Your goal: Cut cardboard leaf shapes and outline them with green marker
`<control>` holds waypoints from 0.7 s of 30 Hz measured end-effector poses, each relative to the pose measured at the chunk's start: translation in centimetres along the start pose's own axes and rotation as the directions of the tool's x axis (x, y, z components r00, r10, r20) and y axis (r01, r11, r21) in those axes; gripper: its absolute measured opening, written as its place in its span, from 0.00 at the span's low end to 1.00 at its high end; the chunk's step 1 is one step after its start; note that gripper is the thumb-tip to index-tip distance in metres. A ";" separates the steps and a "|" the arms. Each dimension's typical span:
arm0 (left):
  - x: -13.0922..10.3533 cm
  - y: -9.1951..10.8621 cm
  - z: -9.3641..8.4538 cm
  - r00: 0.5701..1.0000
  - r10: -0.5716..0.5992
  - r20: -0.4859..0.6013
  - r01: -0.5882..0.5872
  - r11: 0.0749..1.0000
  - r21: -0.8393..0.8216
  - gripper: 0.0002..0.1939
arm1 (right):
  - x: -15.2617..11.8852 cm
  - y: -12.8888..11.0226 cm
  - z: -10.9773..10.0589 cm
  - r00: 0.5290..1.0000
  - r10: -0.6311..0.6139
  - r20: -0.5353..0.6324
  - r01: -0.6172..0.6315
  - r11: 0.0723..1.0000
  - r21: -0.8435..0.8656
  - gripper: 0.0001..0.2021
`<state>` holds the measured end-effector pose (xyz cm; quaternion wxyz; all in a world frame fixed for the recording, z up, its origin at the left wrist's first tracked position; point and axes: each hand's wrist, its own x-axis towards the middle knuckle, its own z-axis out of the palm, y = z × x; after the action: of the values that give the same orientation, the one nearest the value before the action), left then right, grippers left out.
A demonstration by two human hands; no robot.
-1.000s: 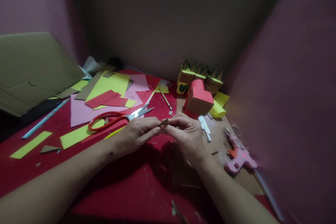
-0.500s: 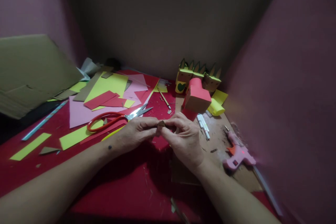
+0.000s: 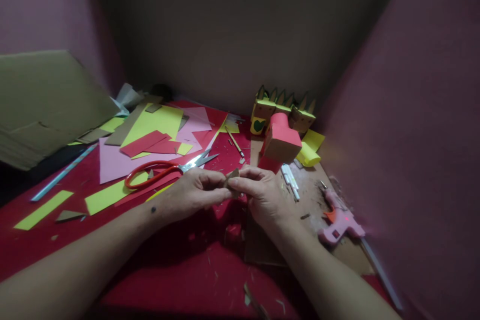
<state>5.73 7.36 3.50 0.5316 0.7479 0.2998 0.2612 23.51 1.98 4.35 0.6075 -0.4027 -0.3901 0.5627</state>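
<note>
A small brown piece of cardboard (image 3: 233, 177) is pinched between my two hands above the red table, its lower part hidden by fingers. My left hand (image 3: 197, 189) grips it from the left, thumb and fingers closed. On the other side my right hand (image 3: 264, 192) presses it between thumb and fingertips. Just behind my left hand lie scissors (image 3: 161, 170) with red handles, their blades spread. Beyond my right hand stands a red paper-covered box shape (image 3: 283, 137) with a bare cardboard face.
A pink glue gun (image 3: 343, 220) lies on a cardboard sheet (image 3: 262, 247) at right, near white glue sticks (image 3: 290, 182). Yellow-green cardboard figures (image 3: 281, 107) stand at the back. Coloured paper (image 3: 157, 122), a pencil (image 3: 234, 141) and a large cardboard box (image 3: 48, 105) are at left and centre.
The cardboard piece has been turned between my fingers, so more of its flat face shows. Both hands have shifted slightly; my right thumb now lies across the piece.
</note>
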 end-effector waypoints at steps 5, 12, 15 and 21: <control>-0.1 0.2 0.1 1.000 0.014 -0.019 -0.014 1.000 -0.001 0.19 | 0.2 0.1 -0.1 0.998 0.058 0.010 -0.058 0.995 0.082 0.08; -0.4 1.2 -0.2 0.993 0.115 0.038 -0.114 0.993 -0.033 0.15 | 0.4 0.0 -0.3 0.991 0.110 0.079 -0.121 0.981 0.151 0.07; -0.6 1.5 -0.3 0.986 0.163 0.029 -0.163 0.987 0.003 0.17 | 0.4 0.1 -0.4 0.989 0.114 0.092 -0.129 0.975 0.179 0.07; -1.0 0.9 0.1 0.954 0.295 -0.055 -0.283 0.946 0.160 0.16 | 0.6 0.4 -0.6 0.992 0.072 0.105 -0.094 0.971 0.221 0.09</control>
<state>5.29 6.29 4.27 0.4174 0.8109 0.2264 0.3419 23.95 2.56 3.75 0.6057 -0.3197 -0.3350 0.6471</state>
